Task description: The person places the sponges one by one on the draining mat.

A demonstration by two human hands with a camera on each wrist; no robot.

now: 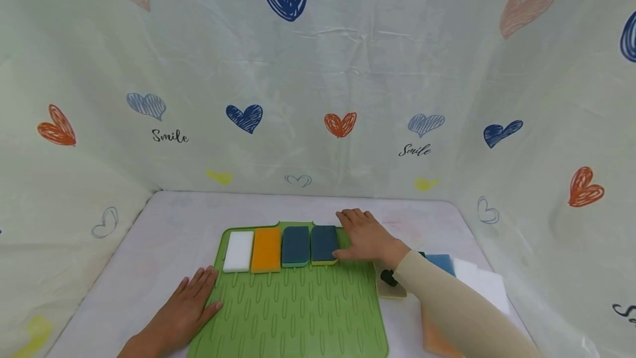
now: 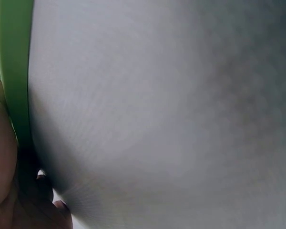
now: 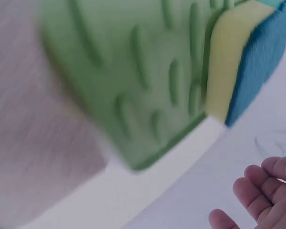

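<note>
A green ridged mat (image 1: 303, 308) lies on the table, with a row of sponges along its far edge. From the left, these are a white sponge (image 1: 238, 251), an orange sponge (image 1: 266, 249), a dark blue sponge with a green underside (image 1: 295, 246) and a dark blue sponge with a yellow underside (image 1: 324, 244). My right hand (image 1: 367, 239) is beside that last sponge, thumb at its right edge and fingers stretched past the mat's far corner. In the right wrist view the fingers (image 3: 257, 195) stand apart from the yellow-and-blue sponge (image 3: 243, 62). My left hand (image 1: 184, 308) rests flat at the mat's left edge.
Right of the mat lies a beige sponge (image 1: 390, 287) with a dark mark, partly under the right forearm. Beyond the sleeve are a blue piece (image 1: 441, 263), white pieces (image 1: 482, 283) and an orange piece (image 1: 437, 333). Heart-printed curtains (image 1: 318, 70) surround the table.
</note>
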